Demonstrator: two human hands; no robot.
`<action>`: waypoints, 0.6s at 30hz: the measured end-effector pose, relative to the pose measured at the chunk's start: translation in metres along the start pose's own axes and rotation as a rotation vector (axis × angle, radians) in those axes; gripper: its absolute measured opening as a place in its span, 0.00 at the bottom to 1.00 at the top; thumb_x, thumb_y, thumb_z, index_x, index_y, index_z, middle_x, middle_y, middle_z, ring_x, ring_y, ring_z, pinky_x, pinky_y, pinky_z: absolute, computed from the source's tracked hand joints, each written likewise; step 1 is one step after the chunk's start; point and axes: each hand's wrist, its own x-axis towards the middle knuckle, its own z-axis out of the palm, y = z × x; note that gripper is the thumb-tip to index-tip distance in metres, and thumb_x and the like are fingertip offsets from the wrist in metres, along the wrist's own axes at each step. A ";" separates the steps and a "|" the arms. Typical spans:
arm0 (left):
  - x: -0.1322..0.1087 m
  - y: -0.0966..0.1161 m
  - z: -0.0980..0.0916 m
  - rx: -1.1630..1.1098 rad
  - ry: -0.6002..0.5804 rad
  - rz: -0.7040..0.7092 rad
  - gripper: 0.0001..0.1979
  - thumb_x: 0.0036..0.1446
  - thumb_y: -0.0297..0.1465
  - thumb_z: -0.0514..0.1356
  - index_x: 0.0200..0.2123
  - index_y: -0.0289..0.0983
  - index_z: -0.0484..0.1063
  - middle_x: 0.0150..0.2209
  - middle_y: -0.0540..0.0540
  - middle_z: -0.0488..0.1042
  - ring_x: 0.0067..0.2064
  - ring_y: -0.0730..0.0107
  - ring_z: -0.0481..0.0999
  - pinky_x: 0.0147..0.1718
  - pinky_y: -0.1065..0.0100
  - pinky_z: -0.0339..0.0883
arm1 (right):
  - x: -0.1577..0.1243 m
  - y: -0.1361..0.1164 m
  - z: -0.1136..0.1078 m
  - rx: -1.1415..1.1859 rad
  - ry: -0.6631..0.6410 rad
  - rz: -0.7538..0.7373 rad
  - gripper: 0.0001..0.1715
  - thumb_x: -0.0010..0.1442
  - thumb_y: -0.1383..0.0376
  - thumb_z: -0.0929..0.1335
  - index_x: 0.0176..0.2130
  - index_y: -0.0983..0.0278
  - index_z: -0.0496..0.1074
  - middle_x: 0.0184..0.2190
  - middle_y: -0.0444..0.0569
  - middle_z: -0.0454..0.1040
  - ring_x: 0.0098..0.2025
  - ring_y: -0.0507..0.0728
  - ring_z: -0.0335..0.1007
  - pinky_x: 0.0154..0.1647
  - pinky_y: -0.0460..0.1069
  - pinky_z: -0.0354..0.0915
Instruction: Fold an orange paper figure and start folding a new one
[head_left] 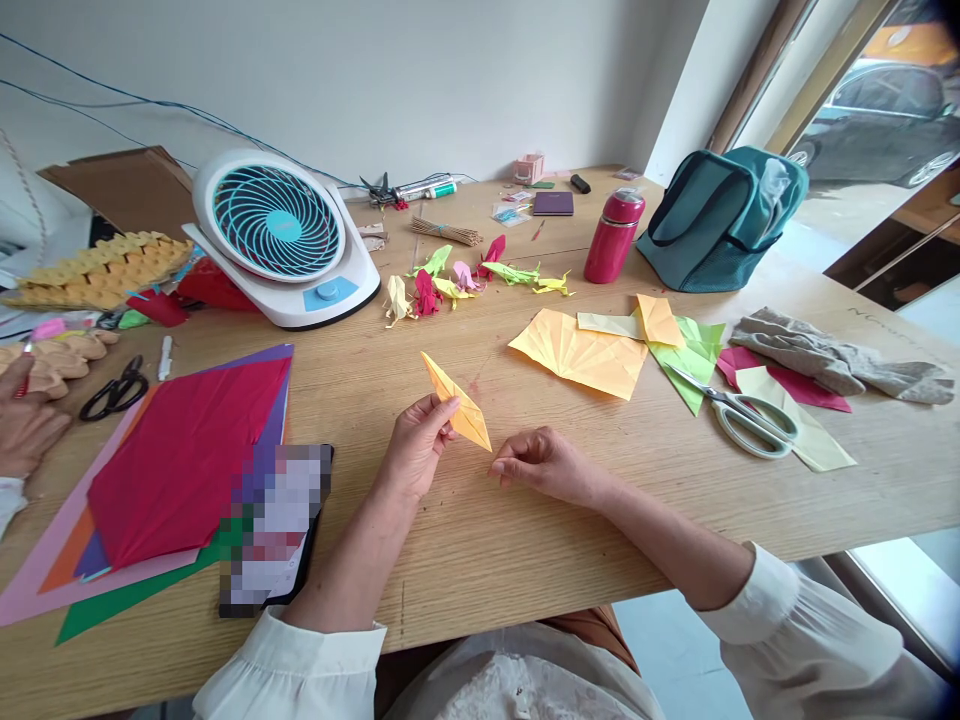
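Observation:
My left hand (417, 440) pinches a folded orange paper shape (454, 398), long and pointed at both ends, held just above the wooden table (525, 540). My right hand (540, 465) lies curled on the table, its fingertips at the shape's lower point. A creased orange sheet (581, 350) lies flat beyond my hands. Grey-handled scissors (742, 412) rest on green and cream paper scraps to the right.
A stack of coloured sheets (172, 460) and a blurred phone (274, 525) sit to the left. Behind are a white fan (277, 235), several small folded paper figures (457, 280), a red flask (613, 236), a teal bag (720, 215), black scissors (114, 390). Another person's hand (26, 425) is at far left.

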 end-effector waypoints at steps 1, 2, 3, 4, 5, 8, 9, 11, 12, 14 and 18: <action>0.000 -0.001 0.000 -0.003 -0.002 -0.008 0.20 0.40 0.35 0.76 0.21 0.34 0.66 0.20 0.56 0.61 0.25 0.81 0.59 0.24 0.77 0.56 | 0.000 0.001 0.000 0.006 -0.001 0.004 0.20 0.61 0.52 0.68 0.32 0.66 0.77 0.25 0.46 0.76 0.26 0.51 0.64 0.28 0.47 0.57; -0.001 -0.002 0.001 -0.006 -0.006 -0.015 0.20 0.40 0.34 0.76 0.21 0.34 0.67 0.20 0.56 0.61 0.25 0.82 0.59 0.24 0.77 0.56 | 0.000 0.001 0.000 0.010 -0.001 0.007 0.20 0.61 0.51 0.68 0.32 0.66 0.76 0.25 0.46 0.75 0.26 0.51 0.64 0.28 0.47 0.57; -0.001 -0.003 0.001 -0.011 -0.009 -0.021 0.20 0.40 0.34 0.76 0.21 0.34 0.67 0.20 0.56 0.62 0.25 0.82 0.59 0.23 0.78 0.56 | 0.000 0.001 -0.001 0.014 0.001 0.009 0.21 0.61 0.51 0.68 0.32 0.66 0.76 0.25 0.46 0.75 0.26 0.51 0.64 0.28 0.47 0.57; -0.001 -0.004 0.001 -0.017 -0.013 -0.028 0.20 0.39 0.34 0.76 0.21 0.34 0.67 0.20 0.56 0.62 0.25 0.82 0.59 0.23 0.78 0.56 | 0.000 0.001 -0.001 0.019 0.004 0.012 0.21 0.61 0.51 0.69 0.32 0.66 0.76 0.25 0.46 0.75 0.27 0.51 0.65 0.29 0.47 0.58; -0.002 -0.004 0.002 -0.023 -0.017 -0.035 0.20 0.39 0.34 0.77 0.21 0.33 0.68 0.20 0.56 0.62 0.25 0.82 0.59 0.23 0.78 0.56 | 0.000 0.000 -0.002 0.023 0.008 0.015 0.21 0.61 0.51 0.69 0.32 0.66 0.77 0.26 0.46 0.75 0.27 0.51 0.65 0.29 0.47 0.58; -0.003 -0.005 0.003 -0.043 -0.029 -0.058 0.19 0.40 0.34 0.77 0.22 0.33 0.69 0.20 0.56 0.63 0.24 0.83 0.59 0.22 0.79 0.56 | -0.002 -0.003 -0.005 0.030 0.017 0.028 0.20 0.60 0.50 0.70 0.32 0.66 0.77 0.27 0.46 0.77 0.29 0.52 0.67 0.31 0.47 0.60; -0.004 -0.005 0.004 -0.048 -0.032 -0.064 0.19 0.40 0.34 0.77 0.22 0.33 0.69 0.20 0.55 0.63 0.24 0.83 0.59 0.22 0.79 0.56 | -0.002 -0.004 -0.005 0.031 0.018 0.030 0.21 0.59 0.50 0.71 0.32 0.66 0.77 0.28 0.46 0.77 0.29 0.52 0.67 0.31 0.47 0.60; -0.005 -0.004 0.005 -0.056 -0.033 -0.071 0.19 0.39 0.33 0.77 0.22 0.33 0.70 0.20 0.56 0.63 0.24 0.83 0.59 0.22 0.79 0.56 | -0.003 -0.005 -0.006 0.033 0.020 0.029 0.21 0.58 0.49 0.71 0.32 0.65 0.77 0.27 0.46 0.77 0.29 0.52 0.67 0.30 0.47 0.59; -0.005 -0.004 0.005 -0.061 -0.030 -0.072 0.19 0.39 0.33 0.77 0.22 0.33 0.70 0.20 0.56 0.63 0.23 0.83 0.59 0.22 0.79 0.56 | -0.003 -0.005 -0.007 0.035 0.019 0.025 0.21 0.58 0.49 0.72 0.31 0.65 0.77 0.27 0.46 0.76 0.29 0.52 0.66 0.30 0.47 0.59; -0.005 -0.003 0.006 -0.070 -0.021 -0.077 0.19 0.38 0.33 0.77 0.22 0.33 0.69 0.20 0.56 0.63 0.23 0.83 0.59 0.22 0.79 0.57 | -0.004 -0.004 -0.007 0.043 0.009 0.017 0.22 0.59 0.49 0.71 0.31 0.65 0.76 0.26 0.46 0.75 0.28 0.52 0.66 0.30 0.47 0.59; -0.004 -0.001 0.005 -0.096 -0.007 -0.081 0.20 0.37 0.32 0.77 0.21 0.33 0.68 0.20 0.56 0.63 0.24 0.82 0.59 0.22 0.79 0.57 | -0.004 -0.002 -0.006 0.057 -0.017 0.013 0.21 0.61 0.50 0.70 0.31 0.66 0.76 0.26 0.46 0.75 0.28 0.51 0.65 0.30 0.47 0.59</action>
